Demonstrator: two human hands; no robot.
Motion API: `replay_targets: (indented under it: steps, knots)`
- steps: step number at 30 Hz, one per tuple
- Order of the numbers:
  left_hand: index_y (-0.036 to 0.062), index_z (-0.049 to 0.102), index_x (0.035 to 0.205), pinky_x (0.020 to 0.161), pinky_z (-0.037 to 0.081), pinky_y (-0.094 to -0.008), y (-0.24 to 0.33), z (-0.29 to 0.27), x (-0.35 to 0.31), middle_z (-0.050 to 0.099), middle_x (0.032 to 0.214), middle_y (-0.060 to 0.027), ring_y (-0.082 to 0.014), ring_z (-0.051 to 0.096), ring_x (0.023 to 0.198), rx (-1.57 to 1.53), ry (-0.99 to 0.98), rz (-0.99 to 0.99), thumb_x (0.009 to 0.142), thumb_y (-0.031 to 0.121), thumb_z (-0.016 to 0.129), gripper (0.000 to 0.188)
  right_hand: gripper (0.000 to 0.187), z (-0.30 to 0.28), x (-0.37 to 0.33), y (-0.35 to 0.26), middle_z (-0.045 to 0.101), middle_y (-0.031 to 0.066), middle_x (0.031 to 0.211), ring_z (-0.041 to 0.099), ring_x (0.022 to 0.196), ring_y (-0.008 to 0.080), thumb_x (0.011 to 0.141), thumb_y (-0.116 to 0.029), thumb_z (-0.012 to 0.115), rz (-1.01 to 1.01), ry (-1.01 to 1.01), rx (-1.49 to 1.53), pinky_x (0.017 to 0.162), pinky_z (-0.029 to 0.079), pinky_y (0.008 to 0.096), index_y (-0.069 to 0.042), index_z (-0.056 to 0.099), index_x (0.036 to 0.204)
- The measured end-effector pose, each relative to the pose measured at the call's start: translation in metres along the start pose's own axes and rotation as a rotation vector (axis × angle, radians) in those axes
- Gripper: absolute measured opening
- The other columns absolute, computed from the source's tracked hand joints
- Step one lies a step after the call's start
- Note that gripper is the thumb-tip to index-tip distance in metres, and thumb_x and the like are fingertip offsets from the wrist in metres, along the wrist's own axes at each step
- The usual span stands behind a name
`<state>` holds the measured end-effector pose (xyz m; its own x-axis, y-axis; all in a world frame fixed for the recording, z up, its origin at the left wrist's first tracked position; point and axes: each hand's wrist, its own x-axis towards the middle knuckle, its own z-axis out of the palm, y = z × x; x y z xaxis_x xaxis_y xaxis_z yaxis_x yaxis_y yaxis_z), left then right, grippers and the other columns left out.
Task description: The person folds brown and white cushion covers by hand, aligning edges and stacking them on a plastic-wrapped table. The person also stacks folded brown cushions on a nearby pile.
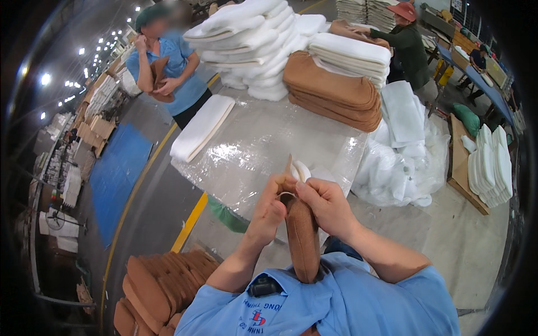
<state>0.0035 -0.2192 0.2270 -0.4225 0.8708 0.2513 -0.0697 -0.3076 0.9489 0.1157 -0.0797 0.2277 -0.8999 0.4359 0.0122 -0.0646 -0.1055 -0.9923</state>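
A long brown fabric cushion cover [302,241] stretches from my chest toward the table, seen edge-on. At its far end the opening is pinched between both hands. My left hand [270,206] curls round the left side of the opening, fingers closed on the fabric. On the other side my right hand [328,204] grips the edge, its thumb pressed near the mouth. Beyond the fingers a folded white padding end [301,171] pokes out, with a strip of brown cloth beside it. How far the padding reaches inside is hidden.
A plastic-covered table [263,145] carries a tall stack of white pads [246,45], a single white pad [203,127] and a pile of brown covers [330,89]. Bagged white padding [398,162] lies right. Brown cushions [162,285] are heaped lower left. Two people stand beyond the table.
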Motion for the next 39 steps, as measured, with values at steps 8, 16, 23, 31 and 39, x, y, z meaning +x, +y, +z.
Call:
replay_targets:
  steps: [8,16,23,31,39]
  knots:
    - [0.0002,0.028,0.159,0.113,0.033,-0.0364,0.035,0.001,-0.018,0.048,0.139,-0.0135,-0.0229,0.046,0.13,0.392,0.108,-0.048,0.094,0.023,0.067,0.079,0.033,0.014,0.031,-0.026,0.057,0.0001,0.069,0.055,0.059,0.0085,0.105,-0.03,0.056,0.298,-0.373,0.114,0.049,0.043,0.0277,-0.001,0.068,0.096]
    - [-0.0045,0.065,0.125,0.102,0.037,-0.0316,0.044,-0.035,-0.041,0.057,0.114,-0.008,-0.0189,0.052,0.111,0.616,0.155,-0.146,0.096,0.036,0.053,0.052,0.02,-0.023,0.03,-0.015,0.06,-0.0005,0.079,0.056,0.072,0.0076,0.105,-0.021,0.058,-0.244,0.048,0.167,0.066,0.047,0.0245,-0.002,0.065,0.103]
    - [-0.0012,0.068,0.1,0.085,0.048,-0.033,0.026,-0.087,0.017,0.068,0.098,-0.0124,-0.0194,0.063,0.093,0.052,0.577,-0.138,0.099,0.037,0.05,0.042,0.028,-0.02,0.028,0.045,0.064,0.0035,0.095,0.059,0.089,0.0116,0.11,-0.023,0.049,-0.294,0.109,0.111,0.084,0.047,0.0282,-0.001,0.065,0.104]
    - [-0.0005,0.067,0.09,0.08,0.052,-0.0358,0.017,-0.102,0.071,0.072,0.09,-0.0155,-0.0237,0.068,0.082,0.009,0.633,-0.153,0.097,0.035,0.05,0.04,0.058,-0.004,0.044,0.005,0.062,0.0255,0.129,0.06,0.122,0.0363,0.093,-0.037,0.072,-0.775,-0.066,-0.269,0.104,0.046,0.0406,0.005,0.059,0.131]
    - [0.0034,0.066,0.09,0.076,0.051,-0.0351,0.013,-0.089,0.098,0.069,0.084,-0.0119,-0.0219,0.066,0.077,-0.04,0.723,-0.153,0.094,0.035,0.053,0.035,0.081,0.012,0.053,0.015,0.068,0.0217,0.124,0.071,0.11,0.036,0.074,-0.025,0.092,-0.637,0.028,-0.457,0.091,0.057,0.0392,-0.001,0.053,0.141]
